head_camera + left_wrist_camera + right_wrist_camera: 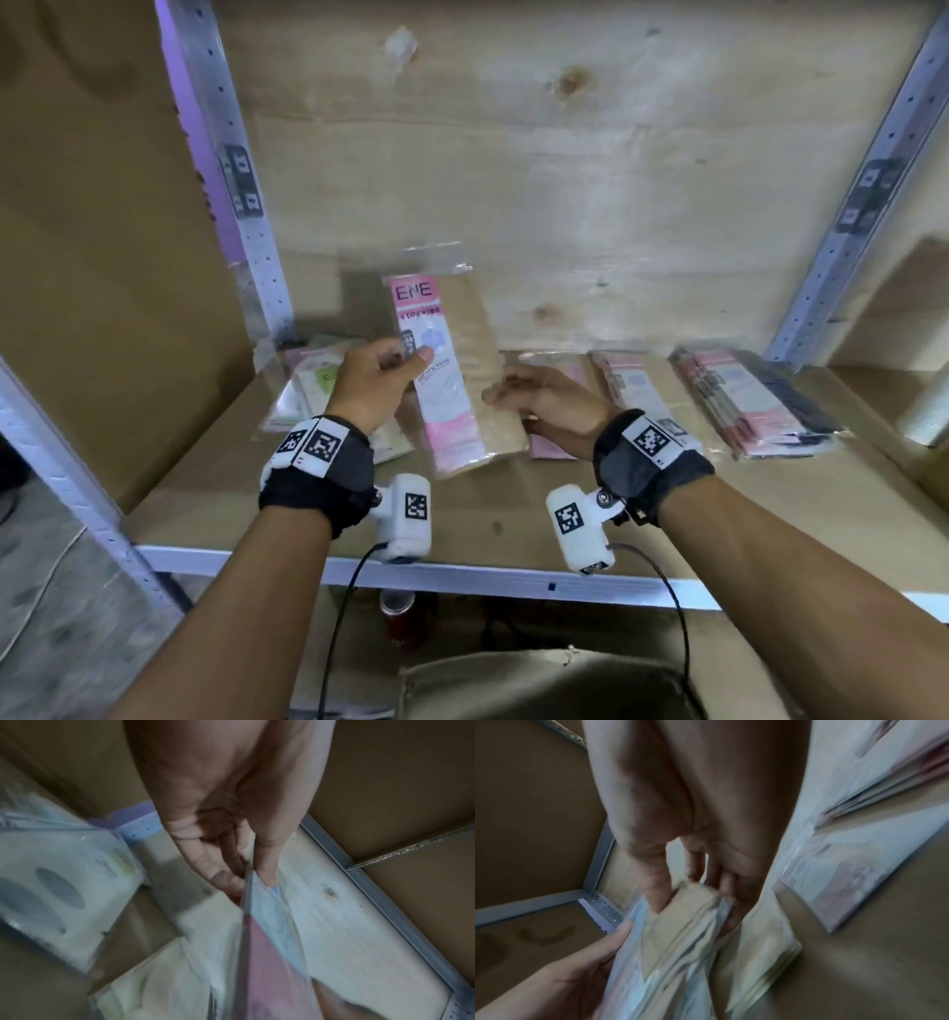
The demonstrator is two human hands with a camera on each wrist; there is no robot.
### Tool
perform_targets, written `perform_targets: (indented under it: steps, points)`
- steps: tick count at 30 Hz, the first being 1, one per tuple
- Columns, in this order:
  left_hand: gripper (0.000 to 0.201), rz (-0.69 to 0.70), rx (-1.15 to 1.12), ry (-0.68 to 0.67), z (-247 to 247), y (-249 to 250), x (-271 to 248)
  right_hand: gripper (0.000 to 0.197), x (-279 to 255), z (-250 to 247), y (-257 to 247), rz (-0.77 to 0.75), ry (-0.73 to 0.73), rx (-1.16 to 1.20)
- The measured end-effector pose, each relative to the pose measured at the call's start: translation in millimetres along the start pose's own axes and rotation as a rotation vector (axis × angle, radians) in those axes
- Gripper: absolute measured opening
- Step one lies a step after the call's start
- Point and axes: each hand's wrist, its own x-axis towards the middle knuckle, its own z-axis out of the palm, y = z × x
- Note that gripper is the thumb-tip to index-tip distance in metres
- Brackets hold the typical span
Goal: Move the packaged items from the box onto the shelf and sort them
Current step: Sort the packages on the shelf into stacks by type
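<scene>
A stocking package (452, 380) in clear plastic, with a pink and white label and beige cloth, is held tilted above the shelf board (513, 519). My left hand (411, 360) pinches its left side, thumb on the label; in the left wrist view the left hand (246, 876) clamps the package (272, 953) edge-on. My right hand (500, 393) meets its right edge. In the right wrist view the right hand (690, 892) pinches the beige side of the package (680, 933) between thumb and fingers.
Sorted piles lie along the shelf: pale green and white packs (308, 385) at the left, pink packs (552, 447) under my right wrist, more pink ones (631, 383), and pink with dark ones (755, 406) at the right. Metal uprights (257, 257) flank the bay. A box (539, 683) sits below.
</scene>
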Motion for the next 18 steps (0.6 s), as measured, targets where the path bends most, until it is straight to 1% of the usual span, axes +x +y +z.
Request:
perform_targets:
  steps: [1,3,5,8,9,11,12,14,16,18]
  points:
    - [0.003,-0.062,-0.032,-0.03,5,-1,-2,0.02,-3,-3,3,0.014,-0.018,0.017]
    - [0.019,-0.15,-0.093,-0.044,13,-2,-3,0.026,-7,-11,8,0.041,-0.019,0.01]
    - [0.027,-0.179,-0.181,0.021,16,0,-3,0.031,-11,-19,11,0.071,0.003,-0.035]
    - [0.04,-0.164,-0.323,0.138,10,1,2,0.03,-16,-30,15,0.097,-0.006,-0.112]
    - [0.04,-0.161,-0.322,0.169,7,0,5,0.029,-18,-34,15,0.103,-0.016,-0.133]
    - [0.029,-0.168,-0.247,0.222,1,-5,11,0.026,-19,-42,15,0.101,-0.033,-0.166]
    - [0.021,-0.163,-0.196,0.225,-1,-8,13,0.026,-19,-46,16,0.09,-0.04,-0.18]
    - [0.012,-0.132,-0.125,0.183,-4,-13,17,0.027,-20,-55,20,0.063,-0.035,-0.184]
    - [0.012,-0.15,-0.1,0.144,-7,-15,20,0.028,-21,-64,24,0.037,-0.019,-0.179]
    - [0.017,-0.203,-0.041,0.129,-10,-15,21,0.027,-22,-72,26,0.021,0.004,-0.18]
